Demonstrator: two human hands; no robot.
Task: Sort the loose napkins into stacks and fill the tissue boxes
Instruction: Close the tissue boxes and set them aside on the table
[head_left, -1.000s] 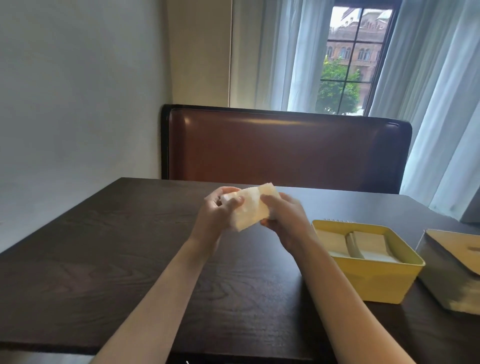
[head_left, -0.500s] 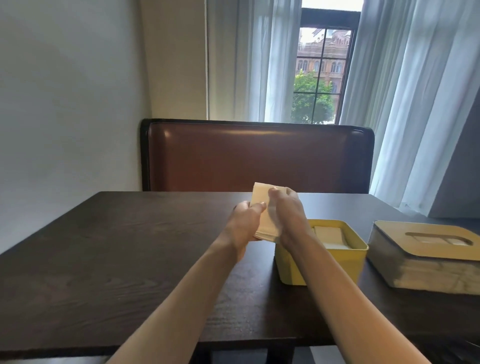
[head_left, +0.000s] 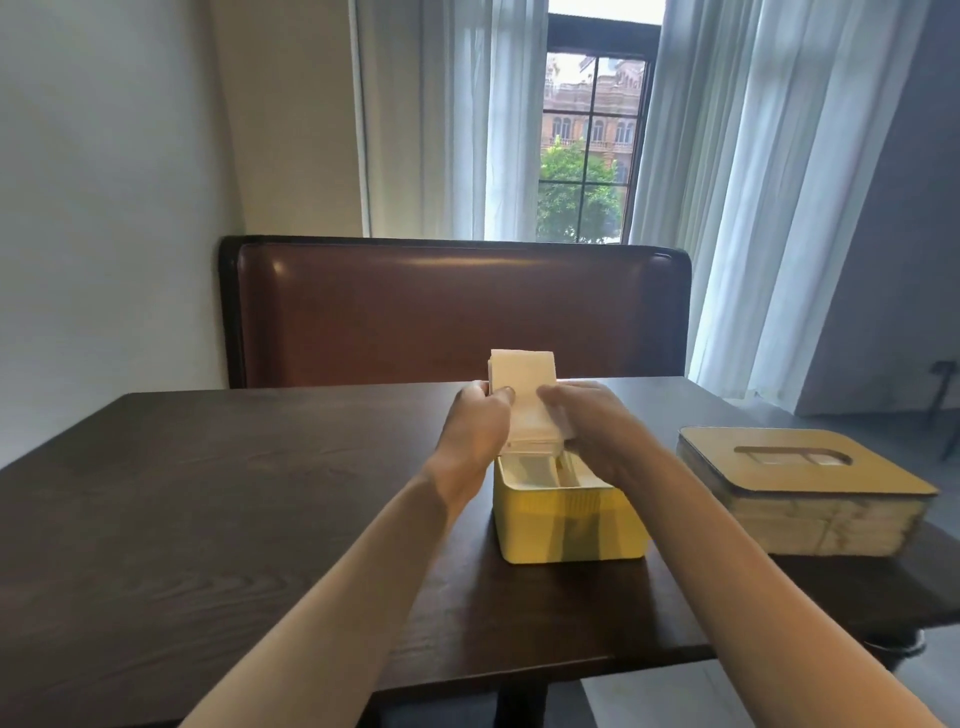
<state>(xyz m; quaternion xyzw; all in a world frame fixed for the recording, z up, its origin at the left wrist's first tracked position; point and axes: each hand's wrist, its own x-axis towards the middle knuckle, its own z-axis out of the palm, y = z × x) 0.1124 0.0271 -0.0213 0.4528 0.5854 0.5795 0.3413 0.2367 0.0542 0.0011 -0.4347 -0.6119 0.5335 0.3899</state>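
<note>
A stack of white napkins (head_left: 524, 384) stands on edge above the open yellow tissue box (head_left: 566, 525) on the dark table. My left hand (head_left: 475, 431) grips the stack's left side and my right hand (head_left: 592, 426) grips its right side. The stack's lower end sits at the box's far rim. Inside the box, more napkins (head_left: 535, 474) lie flat. A second tissue box (head_left: 802, 493), grey with a tan slotted lid, rests shut to the right.
The dark wooden table (head_left: 208, 509) stretches left of the boxes. A brown leather bench back (head_left: 415, 312) stands behind the table. A curtained window is beyond it, and the table's right edge runs just past the lidded box.
Both hands carried the napkin stack to the right, from over the table to over the yellow box, and turned it upright. The view swung right as well.
</note>
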